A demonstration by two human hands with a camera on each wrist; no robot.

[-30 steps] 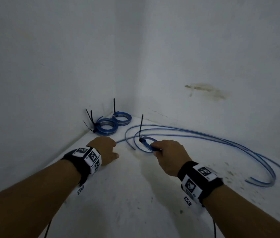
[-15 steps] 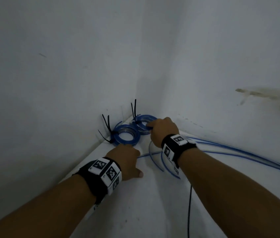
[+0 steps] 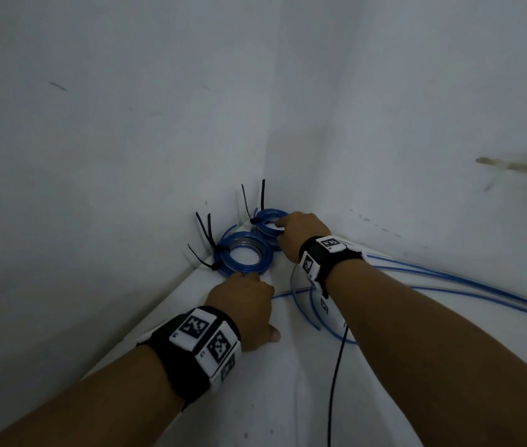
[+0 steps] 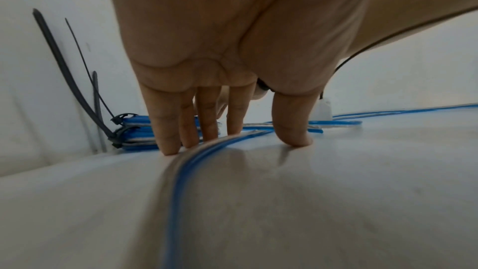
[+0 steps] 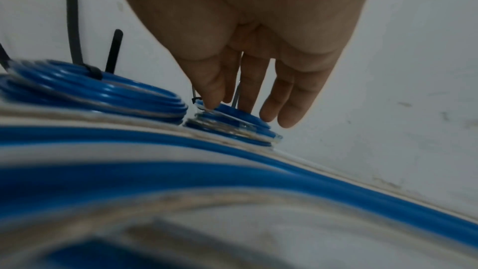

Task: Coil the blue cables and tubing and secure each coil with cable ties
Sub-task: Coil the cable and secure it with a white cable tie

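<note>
Tied coils (image 3: 245,256) wedged in wall corner (image 3: 257,175), loose tubing (image 3: 449,285) crossing floor rightward

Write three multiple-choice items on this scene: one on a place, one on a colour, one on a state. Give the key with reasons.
1. Where do the tied coils lie?
A. In the corner where the two walls meet
B. Hung on the wall
C. On the person's forearm

2. What colour are the cable ties?
A. White
B. Black
C. Red

3. What is the left hand doing?
A. Gripping a cable tie
B. Fingertips resting on the surface, holding nothing
C. Lifting a coil

Key:
1 A: the near coil and the far coil sit in the corner.
2 B: the cable ties stand up black from the coils.
3 B: the left hand has straight fingers on the white surface, while the right hand touches the far coil.
</note>
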